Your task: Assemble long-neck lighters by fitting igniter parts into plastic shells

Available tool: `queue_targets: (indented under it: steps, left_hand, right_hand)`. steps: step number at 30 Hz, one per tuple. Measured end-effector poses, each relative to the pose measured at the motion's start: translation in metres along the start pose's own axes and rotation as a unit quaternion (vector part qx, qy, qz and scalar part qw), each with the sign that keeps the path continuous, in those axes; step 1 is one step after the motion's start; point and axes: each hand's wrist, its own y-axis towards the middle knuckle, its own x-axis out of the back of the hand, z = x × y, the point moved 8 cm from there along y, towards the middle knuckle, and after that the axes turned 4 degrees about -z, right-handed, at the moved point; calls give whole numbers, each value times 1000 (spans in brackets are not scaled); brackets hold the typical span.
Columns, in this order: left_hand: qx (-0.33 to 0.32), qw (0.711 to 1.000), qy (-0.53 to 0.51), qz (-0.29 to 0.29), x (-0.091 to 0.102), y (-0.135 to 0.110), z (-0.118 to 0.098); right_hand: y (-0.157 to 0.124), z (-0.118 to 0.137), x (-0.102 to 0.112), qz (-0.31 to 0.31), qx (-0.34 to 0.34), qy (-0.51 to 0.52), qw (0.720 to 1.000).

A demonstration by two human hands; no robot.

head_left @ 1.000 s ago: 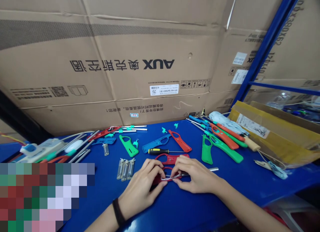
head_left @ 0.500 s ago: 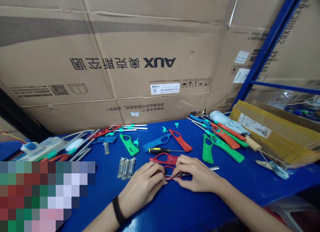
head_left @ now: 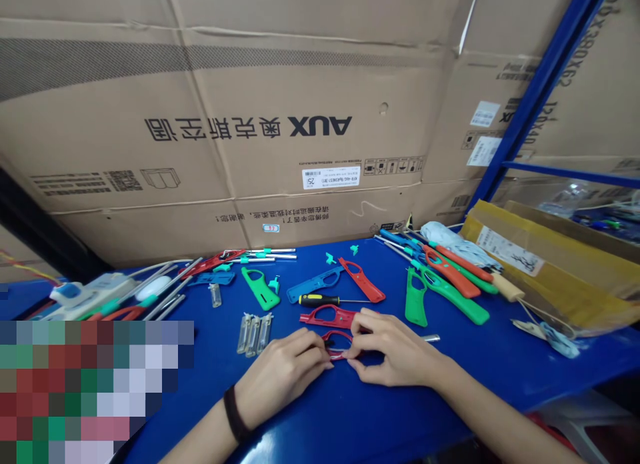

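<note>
Head view, looking forward and down over a glossy blue painted desk (head_left: 500, 367).

Centre foreground: left hand (head_left: 283, 376) and right hand (head_left: 397, 352) together, not apart, both closed from opposite sides on a red moulded-plastic loop-shaped handle (head_left: 336, 333). Handle located low over the desk, directly between the fingertips. Inside the loop, a small dark piece, too small to identify. Opposed pinch probably chosen to steady the thin, smooth plastic frame during close finger work. Black fabric wristband (head_left: 233, 414) around the left wrist.

Immediately beyond the hands, a second red plastic handle with an oval cut-out (head_left: 327, 316), lying flat and clear of the fingers. To the right, a slim silver metal tube (head_left: 431, 339) emerging from behind the right hand. To the left, three clear cylindrical plastic capsules (head_left: 254, 334) lying side by side, the parallel row suggesting sorted parts within easy reach. Above, a screwdriver with a yellow-and-black ribbed handle (head_left: 317, 301) and thin steel shaft, laid crosswise for quick pickup.

Farther back, a green plastic handle (head_left: 259, 295), a blue plastic handle (head_left: 315, 285) and an orange-red plastic handle (head_left: 361, 281), spaced apart. Right side, a cluster of long green and orange plastic handles (head_left: 440, 297).

Behind the desk, a large corrugated cardboard carton printed AUX (head_left: 320, 84), beside a blue steel rack upright (head_left: 540, 97).
</note>
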Motion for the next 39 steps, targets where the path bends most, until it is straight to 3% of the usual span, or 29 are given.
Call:
queue_targets:
  steps: [8,18,21,23,26,30,33,35,39]
  left_hand:
    - [5,1000,6,10,3,0,0]
    - [2,999,-6,51,4,0,2]
    - [-6,997,25,72,12,2,-2]
    - [22,994,76,69,22,-1,0]
    - [142,973,181,15,46,-23,15]
    - [263,915,298,-72,71,-87,43]
    - [278,910,297,-79,73,-122,61]
    - [283,915,279,-75,72,-131,68]
    - [360,891,253,-109,76,-131,74]
  right_hand:
    - [-1,-9,1,1,-64,64,996]
    - [-1,-10,-5,4,-42,62,997]
    - [-1,-10,-5,-4,-41,65,997]
    - [-1,-11,-5,-6,-41,67,997]
    - [0,-11,-5,-2,-41,67,997]
    - [0,-9,-4,6,-41,66,997]
    - [1,-10,-3,1,-44,55,997]
    - [2,-10,-4,0,-48,47,998]
    - [10,-2,-7,21,-30,45,998]
